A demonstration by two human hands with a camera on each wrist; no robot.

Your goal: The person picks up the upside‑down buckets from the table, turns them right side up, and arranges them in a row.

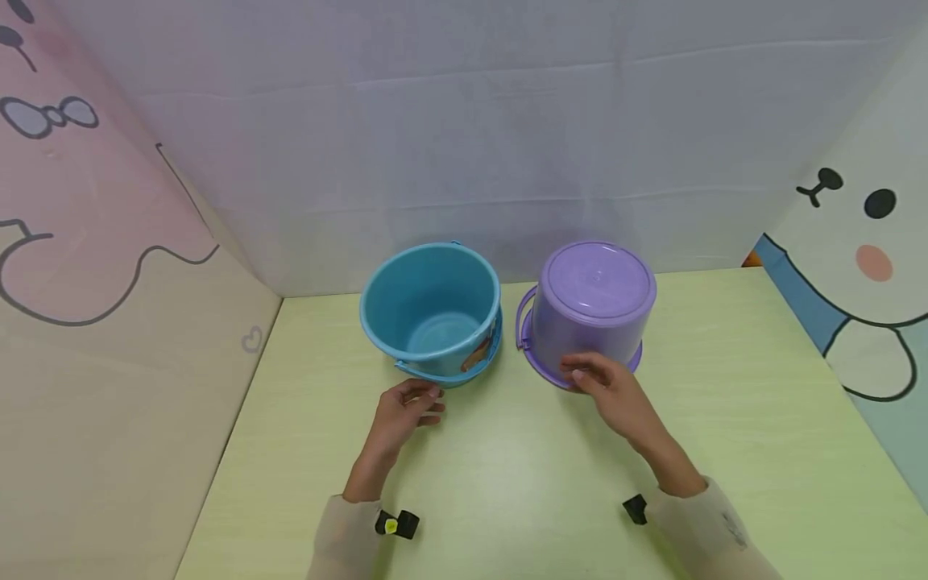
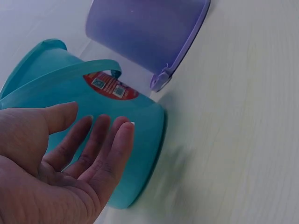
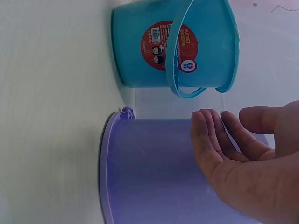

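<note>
Blue bucket (image 1: 428,282) upright beyond left hand (image 1: 408,409); purple bucket (image 1: 598,282) inverted beyond right hand (image 1: 611,393).
Both hands are held loosely opened; blue interior is exposed.

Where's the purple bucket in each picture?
Head: purple bucket, just right of the middle, upside down.
Left wrist: purple bucket, top middle, cut off by the edge.
Right wrist: purple bucket, bottom middle, cut off below.
Landmark: look for the blue bucket, beside it in all three.
</note>
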